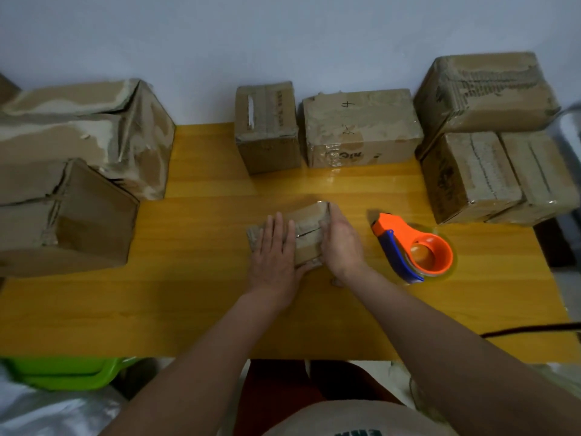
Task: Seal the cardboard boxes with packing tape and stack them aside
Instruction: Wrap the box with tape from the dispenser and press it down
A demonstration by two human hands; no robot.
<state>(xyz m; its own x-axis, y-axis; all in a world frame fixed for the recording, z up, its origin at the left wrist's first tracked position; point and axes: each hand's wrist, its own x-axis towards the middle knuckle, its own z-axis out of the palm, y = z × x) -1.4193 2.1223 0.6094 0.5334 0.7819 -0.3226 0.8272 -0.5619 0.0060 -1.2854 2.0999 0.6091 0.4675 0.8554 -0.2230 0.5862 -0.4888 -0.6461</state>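
A small cardboard box (309, 221) lies in the middle of the yellow table (201, 297), with a slit showing along its top seam. My left hand (275, 256) lies flat on the box's left half, fingers straight. My right hand (341, 243) presses on the box's right end, its fingers bent over the far right edge. An orange and blue tape dispenser (412, 250) with a roll of clear tape rests on the table just right of the box, untouched.
Two large worn boxes (78, 146) stand at the left. Two boxes (361, 127) sit at the back middle against the wall. A stack of boxes (484, 136) fills the right. A green bin (63, 372) is below the table's near edge; a dark cable (534, 329) crosses the right.
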